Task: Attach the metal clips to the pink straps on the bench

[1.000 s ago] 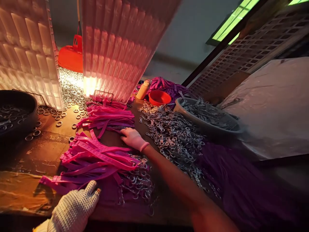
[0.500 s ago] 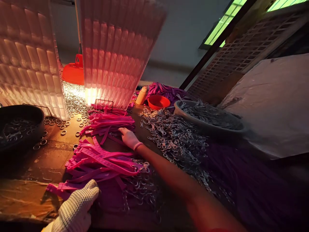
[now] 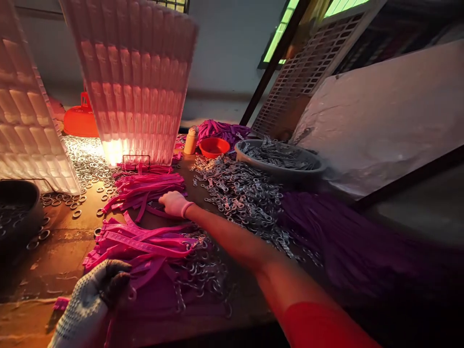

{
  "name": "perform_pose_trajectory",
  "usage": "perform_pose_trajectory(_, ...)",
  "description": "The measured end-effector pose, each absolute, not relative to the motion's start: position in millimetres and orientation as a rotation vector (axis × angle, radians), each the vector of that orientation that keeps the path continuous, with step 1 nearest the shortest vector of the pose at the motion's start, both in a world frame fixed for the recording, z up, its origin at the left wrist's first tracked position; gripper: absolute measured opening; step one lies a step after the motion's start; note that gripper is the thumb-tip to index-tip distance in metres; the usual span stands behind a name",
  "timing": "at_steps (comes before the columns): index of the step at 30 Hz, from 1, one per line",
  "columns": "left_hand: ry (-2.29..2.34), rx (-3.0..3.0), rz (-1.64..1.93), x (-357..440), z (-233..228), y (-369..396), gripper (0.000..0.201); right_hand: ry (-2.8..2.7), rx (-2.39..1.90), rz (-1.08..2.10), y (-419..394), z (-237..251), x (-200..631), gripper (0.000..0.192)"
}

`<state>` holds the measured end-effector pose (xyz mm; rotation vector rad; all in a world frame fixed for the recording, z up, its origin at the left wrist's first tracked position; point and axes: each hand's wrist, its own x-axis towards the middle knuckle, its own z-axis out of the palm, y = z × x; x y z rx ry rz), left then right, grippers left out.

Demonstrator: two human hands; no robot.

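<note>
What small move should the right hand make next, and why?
Probably, the right hand should ease one piece from the far bundle of pink straps: it is at that bundle's edge, while the left hand is by the near pile of pink straps. Whether either hand already grips anything is unclear.

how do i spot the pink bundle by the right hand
Find the tall panel right of the red lamp. The pink bundle lies at the panel's foot, by the right hand. It lies farther off than the pink pile edged with metal clasps.
</note>
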<state>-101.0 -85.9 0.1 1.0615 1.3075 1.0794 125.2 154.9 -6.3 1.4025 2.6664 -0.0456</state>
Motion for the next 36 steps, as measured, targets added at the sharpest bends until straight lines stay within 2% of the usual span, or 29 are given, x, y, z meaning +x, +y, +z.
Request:
perform_pose_trajectory(6, 1.219, 0.905, 1.242, -87.8, 25.5, -58.4, 0.023, 2.879, 1.015, 0.067, 158.3, -8.8, 108.9, 0.033)
perform_pose_trajectory(9, 1.160, 0.956, 1.273, -82.7, 28.5, -34.7, 0.027, 2.919, 0.876, 0.074, 163.9, -11.3, 104.6, 0.035)
perform_pose_trajectory(13, 1.208, 1.370, 1.156, -74.2, 7.9, 5.0, 0.025, 2.961, 0.782, 0.058, 163.9, -17.4, 104.1, 0.036)
perform_pose_trajectory(15, 1.325, 1.618, 1.082, -70.3, -8.8, 22.9, 0.017, 2.977, 0.801, 0.015, 163.1, -21.5, 102.3, 0.034)
perform_pose_trajectory(18, 1.438, 1.853, 1.028, -67.8, -29.9, 37.4, 0.017, 3.004, 0.893, -0.106, 165.6, -27.0, 95.8, 0.028)
perform_pose_trajectory(22, 1.460, 1.919, 1.064, -70.2, -39.9, 37.4, 0.018, 3.072, 0.990, -0.398, 172.9, -31.8, 92.5, 0.019)
perform_pose_trajectory(27, 1.455, 1.817, 1.040, -73.4, -39.3, 36.6, 0.018, 3.157, 1.200, -0.996, 176.5, -28.1, 127.5, 0.015)
perform_pose_trajectory(32, 1.453, 1.823, 1.018, -77.0, -37.0, 39.5, 0.020, 3.025, 1.635, -1.631, 165.4, -7.5, 190.1, 0.026)
perform_pose_trajectory(36, 1.447, 1.825, 0.980, -78.4, -33.6, 39.6, 0.024, 2.790, 1.905, -1.942, 148.7, 0.2, 227.6, 0.036)
